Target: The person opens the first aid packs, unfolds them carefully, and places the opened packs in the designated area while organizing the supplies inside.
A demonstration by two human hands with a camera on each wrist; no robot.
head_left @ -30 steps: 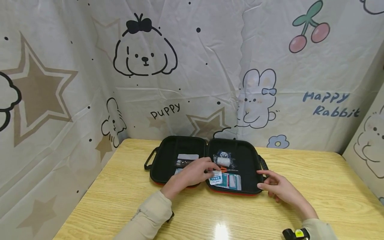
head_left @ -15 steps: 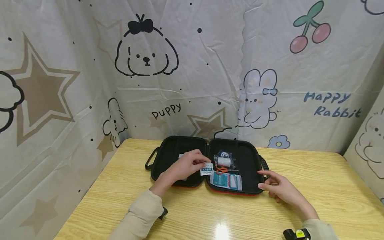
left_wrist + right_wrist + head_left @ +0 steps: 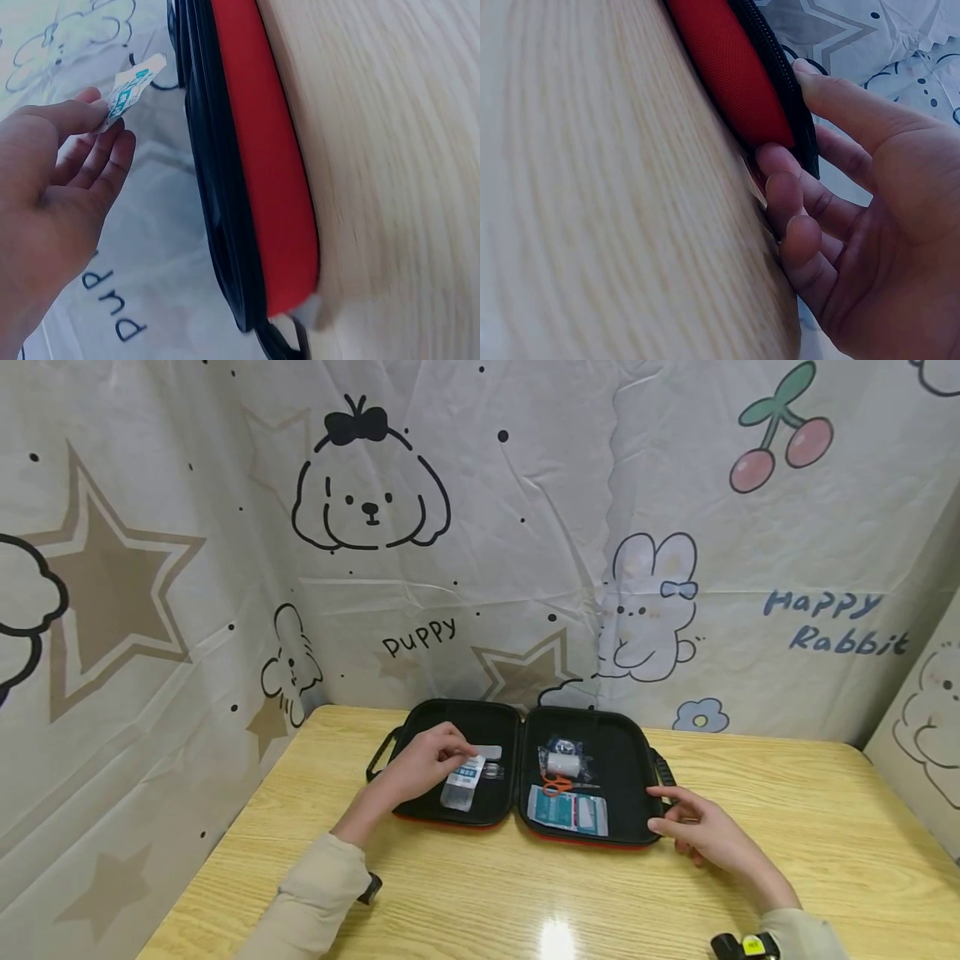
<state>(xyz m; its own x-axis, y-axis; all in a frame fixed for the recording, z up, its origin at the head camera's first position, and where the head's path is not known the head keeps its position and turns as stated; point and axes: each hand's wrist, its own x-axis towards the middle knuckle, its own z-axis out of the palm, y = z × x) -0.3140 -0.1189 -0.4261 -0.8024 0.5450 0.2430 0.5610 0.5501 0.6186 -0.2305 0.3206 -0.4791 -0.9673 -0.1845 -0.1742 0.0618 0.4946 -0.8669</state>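
My left hand (image 3: 426, 763) pinches a small white sachet (image 3: 471, 767) with teal print between thumb and fingertips, above the left half of an open black case (image 3: 628, 752). In the left wrist view the sachet (image 3: 133, 86) is held clear of the case's red side (image 3: 266, 165). Under it lies a clear-wrapped packet (image 3: 457, 797), partly covered. At the case's right edge my right hand (image 3: 701, 831) grips the rim. In the right wrist view its thumb is on the zipped edge, with fingers (image 3: 784, 196) curled against the red side.
The case's right half holds a wrapped white roll (image 3: 564, 765), orange-handled scissors (image 3: 557, 785) and a teal packet (image 3: 551, 810). A white strip (image 3: 491, 752) lies in the left half. Black handles (image 3: 663, 768) stick out at both sides. A printed curtain (image 3: 525, 568) hangs behind the wooden table (image 3: 480, 893).
My left hand has carried the sachet leftward from above the teal packet in the right half to over the left half. My right hand has stayed at the rim.
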